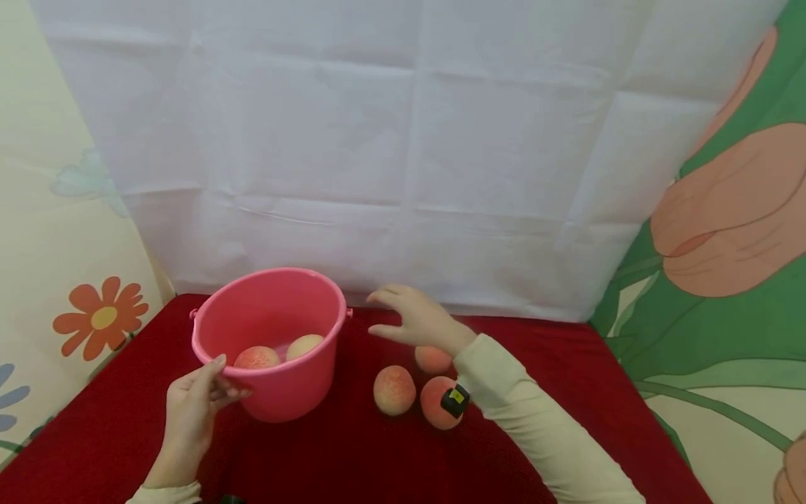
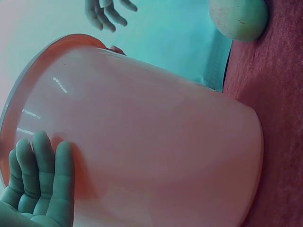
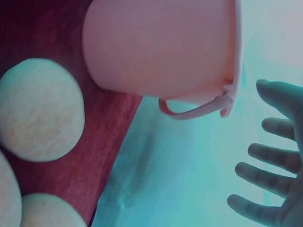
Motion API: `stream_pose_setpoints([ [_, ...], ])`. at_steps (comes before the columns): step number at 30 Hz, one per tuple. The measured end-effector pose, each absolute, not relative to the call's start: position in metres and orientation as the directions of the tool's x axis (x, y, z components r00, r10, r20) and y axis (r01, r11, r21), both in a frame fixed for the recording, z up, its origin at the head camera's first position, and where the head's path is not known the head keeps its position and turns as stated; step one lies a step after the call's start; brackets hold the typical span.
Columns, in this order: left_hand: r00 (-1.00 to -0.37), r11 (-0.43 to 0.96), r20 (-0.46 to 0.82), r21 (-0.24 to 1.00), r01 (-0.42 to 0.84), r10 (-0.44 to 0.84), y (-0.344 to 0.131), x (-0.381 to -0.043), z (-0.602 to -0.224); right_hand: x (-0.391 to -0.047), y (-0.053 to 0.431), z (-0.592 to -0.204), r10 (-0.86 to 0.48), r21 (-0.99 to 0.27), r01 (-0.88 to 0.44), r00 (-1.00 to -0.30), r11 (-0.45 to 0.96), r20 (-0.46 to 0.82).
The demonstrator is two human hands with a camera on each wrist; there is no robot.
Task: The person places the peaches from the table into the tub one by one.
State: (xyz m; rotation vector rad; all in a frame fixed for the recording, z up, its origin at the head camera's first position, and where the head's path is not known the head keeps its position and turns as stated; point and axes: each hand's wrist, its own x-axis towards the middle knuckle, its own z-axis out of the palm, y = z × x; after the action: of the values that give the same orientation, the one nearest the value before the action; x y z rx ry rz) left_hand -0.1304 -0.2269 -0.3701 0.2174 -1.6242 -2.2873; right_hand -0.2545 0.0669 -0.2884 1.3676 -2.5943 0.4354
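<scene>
A pink bucket (image 1: 283, 392) stands on the red cloth, with two peaches (image 1: 257, 358) visible inside. My left hand (image 1: 192, 413) pinches its near-left rim, thumb over the edge and fingers along the outer wall. In the left wrist view those fingers (image 2: 64, 179) lie against the bucket's side. To the right of the bucket, my right hand (image 1: 418, 318) hovers with fingers spread and nothing in them. Three peaches (image 1: 394, 390) sit on the cloth below the right wrist, one partly hidden by the hand and another by the wrist camera.
The red cloth (image 1: 327, 462) covers the table. A white sheet (image 1: 390, 175) hangs behind it. Patterned panels with flowers (image 1: 103, 317) and large leaves stand at both sides. The bucket's handle (image 3: 199, 109) hangs down on its right side.
</scene>
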Motion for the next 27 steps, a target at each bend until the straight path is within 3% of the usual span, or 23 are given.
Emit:
stream_pose_setpoints([
  [12,-0.937,-0.297,0.062,0.939,0.171,-0.343,-0.224,-0.133,-0.371,-0.259,0.099,-0.305,-0.758,-0.140,-0.802,-0.595,0.580,0.267],
  [21,-0.933,-0.315,0.053,0.933,0.174,-0.356,-0.225,-0.131,-0.369,-0.257,0.119,-0.312,-0.703,-0.219,-0.732,-0.681,0.645,0.205],
  [27,-0.933,-0.321,0.056,0.930,0.178,-0.356,-0.226,-0.130,-0.369,-0.256,0.131,-0.318,-0.700,-0.206,-0.728,-0.686,0.654,0.200],
])
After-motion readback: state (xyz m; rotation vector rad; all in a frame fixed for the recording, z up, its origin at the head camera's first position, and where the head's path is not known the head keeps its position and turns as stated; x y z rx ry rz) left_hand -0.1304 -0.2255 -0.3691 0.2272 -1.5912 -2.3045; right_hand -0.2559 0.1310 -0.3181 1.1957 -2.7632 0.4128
